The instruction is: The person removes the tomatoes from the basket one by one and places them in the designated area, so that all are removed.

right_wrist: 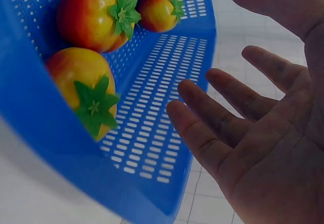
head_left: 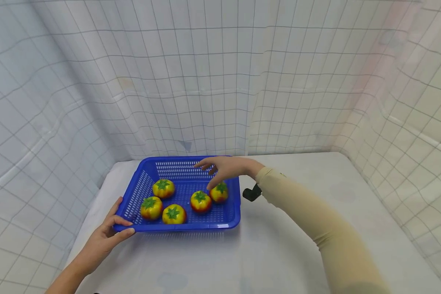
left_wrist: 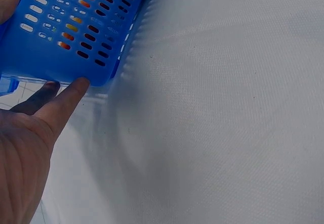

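Basket: we take the blue basket (head_left: 191, 227) as our landmark; it stands on the white-covered table (head_left: 290, 249).
Fruits inside the basket: we count five, yellow and red with green leafy tops. The far-left fruit (head_left: 163, 188) sits behind the near-left fruit (head_left: 151, 208); the near-middle fruit (head_left: 174, 214) lies just beside the latter, by the basket's near wall. Toward its right side we see the right-hand pair, the front fruit (head_left: 201, 202) and the back fruit (head_left: 219, 193), close together.
Left hand: we see the left hand (head_left: 101, 241) clamped on the basket's near-left corner, thumb at the near rim, other fingers against the side and underneath.
Right hand: the right hand (head_left: 226, 167) hangs over the basket's far-right part, thumb and fingers apart, palm bare.
Sleeve: a pale yellow sleeve (head_left: 308, 216) runs in from the basket's right.
Backdrop: behind the basket we note a checked white curtain (head_left: 206, 81).
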`<state>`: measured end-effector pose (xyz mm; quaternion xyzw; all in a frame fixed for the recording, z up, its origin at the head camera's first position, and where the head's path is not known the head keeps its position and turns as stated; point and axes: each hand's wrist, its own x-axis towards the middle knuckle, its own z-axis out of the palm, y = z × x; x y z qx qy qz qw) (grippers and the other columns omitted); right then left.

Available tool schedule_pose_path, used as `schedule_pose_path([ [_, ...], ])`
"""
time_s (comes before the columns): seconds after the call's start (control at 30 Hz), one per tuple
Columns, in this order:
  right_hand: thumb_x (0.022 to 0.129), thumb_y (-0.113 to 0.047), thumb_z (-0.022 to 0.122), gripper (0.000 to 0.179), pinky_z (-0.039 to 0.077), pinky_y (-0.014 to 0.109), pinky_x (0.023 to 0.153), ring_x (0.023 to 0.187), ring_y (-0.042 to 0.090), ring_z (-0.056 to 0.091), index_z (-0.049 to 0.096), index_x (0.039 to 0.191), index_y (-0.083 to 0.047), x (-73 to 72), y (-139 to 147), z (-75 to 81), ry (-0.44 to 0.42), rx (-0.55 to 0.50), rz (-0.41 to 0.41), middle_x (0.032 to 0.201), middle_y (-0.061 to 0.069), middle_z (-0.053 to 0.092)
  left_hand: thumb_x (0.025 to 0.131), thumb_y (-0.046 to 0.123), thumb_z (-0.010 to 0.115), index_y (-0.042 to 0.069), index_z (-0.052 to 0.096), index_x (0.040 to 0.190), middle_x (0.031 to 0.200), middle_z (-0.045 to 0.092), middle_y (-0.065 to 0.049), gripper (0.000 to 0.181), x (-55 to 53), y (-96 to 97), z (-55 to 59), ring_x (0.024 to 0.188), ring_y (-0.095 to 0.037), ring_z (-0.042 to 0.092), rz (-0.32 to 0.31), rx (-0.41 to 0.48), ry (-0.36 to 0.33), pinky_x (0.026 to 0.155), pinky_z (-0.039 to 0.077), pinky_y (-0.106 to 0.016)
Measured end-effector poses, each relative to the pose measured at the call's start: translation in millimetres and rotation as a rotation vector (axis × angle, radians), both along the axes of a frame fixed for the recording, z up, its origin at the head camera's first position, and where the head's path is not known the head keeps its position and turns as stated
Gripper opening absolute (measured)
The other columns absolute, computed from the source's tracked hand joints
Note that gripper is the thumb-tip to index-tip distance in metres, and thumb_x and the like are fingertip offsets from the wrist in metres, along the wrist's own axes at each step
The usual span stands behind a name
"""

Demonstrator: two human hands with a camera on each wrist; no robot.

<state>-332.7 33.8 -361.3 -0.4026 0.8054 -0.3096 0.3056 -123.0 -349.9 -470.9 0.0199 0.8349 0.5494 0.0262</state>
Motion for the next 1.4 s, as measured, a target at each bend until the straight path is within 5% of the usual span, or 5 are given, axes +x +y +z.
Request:
schedule_pose_path([
  [0.23,0.087,-0.026,0.083,0.079,0.042,0.045,0.11,0.143,0.032,0.041,0.043,0.154,-0.025,-4.0,-27,-13.8,-0.004,0.109,0.079,0.156,0.009,0.045,0.104,0.021,0.063,0.0,0.053,0.117,0.17,-0.01,0.014,0.026,-1.2,-0.8,-2.7,0.147,-0.059,0.005,-0.011,-0.015,0.001,0.089,0.041,-0.007],
  [0.5,0.085,-0.03,0.084,0.081,0.035,0.052,0.114,0.141,0.027,0.04,0.043,0.154,-0.036,-6.1,-41,-30.8,0.001,0.328,0.089,0.158,0.007,0.041,0.103,0.021,0.064,0.0,0.053,0.117,0.171,-0.01,0.011,0.027,-3.5,0.3,-2.6,0.146,-0.06,0.007,0.0,-0.019,-0.008,0.089,0.043,-0.009],
  [0.67,0.085,-0.028,0.085,0.084,0.038,0.05,0.113,0.14,0.026,0.042,0.04,0.157,-0.03,-4.4,-47,-35.9,0.026,0.4,0.122,0.157,0.007,0.043,0.103,0.021,0.065,0.0,0.054,0.117,0.17,-0.009,0.012,0.028,-3.2,-0.4,-4.3,0.146,-0.06,0.008,0.004,-0.024,-0.005,0.089,0.042,-0.009],
  [1.4,0.079,-0.033,0.09,0.071,0.043,0.051,0.106,0.121,0.021,0.049,0.054,0.139,-0.03,-1.4,-64,-46.4,0.098,0.515,0.091,0.13,-0.006,0.056,0.103,0.02,0.064,-0.001,0.053,0.117,0.171,-0.011,0.008,0.027,-0.9,-2.0,-1.1,0.146,-0.061,0.006,-0.001,-0.008,0.001,0.089,0.043,-0.009],
])
